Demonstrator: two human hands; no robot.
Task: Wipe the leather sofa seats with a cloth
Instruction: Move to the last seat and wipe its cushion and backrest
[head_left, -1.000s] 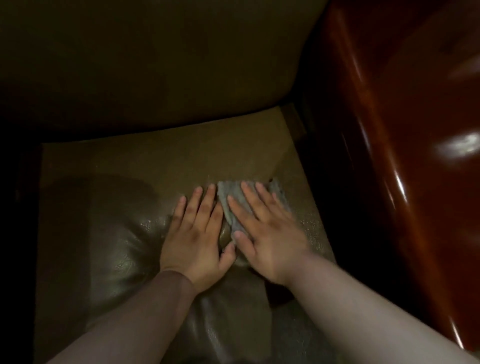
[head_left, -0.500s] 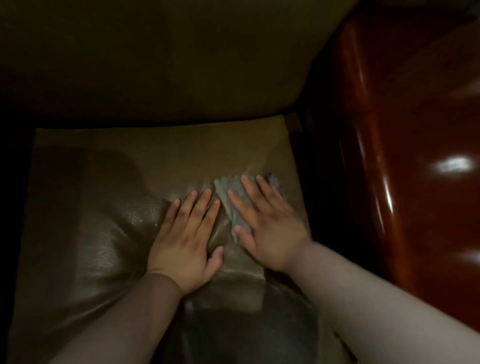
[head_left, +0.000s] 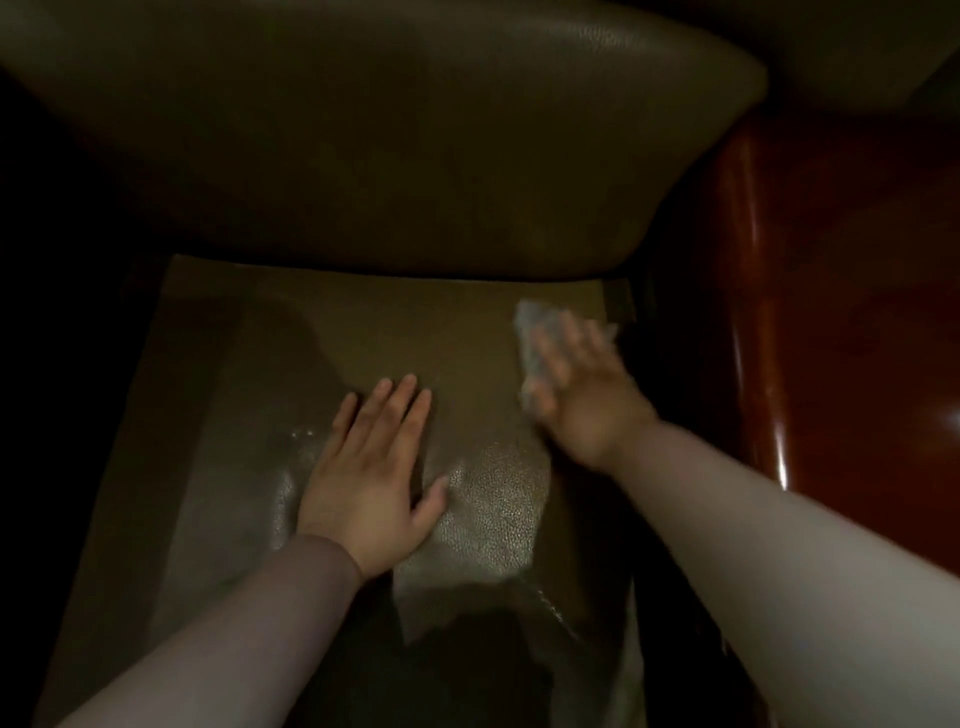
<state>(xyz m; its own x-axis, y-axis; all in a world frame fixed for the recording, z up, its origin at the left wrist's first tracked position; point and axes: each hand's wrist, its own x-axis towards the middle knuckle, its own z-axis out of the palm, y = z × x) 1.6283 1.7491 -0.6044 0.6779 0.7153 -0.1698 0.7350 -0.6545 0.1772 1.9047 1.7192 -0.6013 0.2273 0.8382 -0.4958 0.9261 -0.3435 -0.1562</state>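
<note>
Pebbled leather seat (head_left: 488, 499); flat hands (head_left: 576, 395) pressing cloth (head_left: 530, 332).

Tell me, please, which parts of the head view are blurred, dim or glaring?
Head view: the right hand and cloth are motion-blurred; the left hand is sharp; the seat shines by it; the wooden armrest shows glare streaks; the left edge is dark.

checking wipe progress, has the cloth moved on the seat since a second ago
Yes. The cloth has slid away from the left hand, toward the wooden armrest and backrest.
</note>
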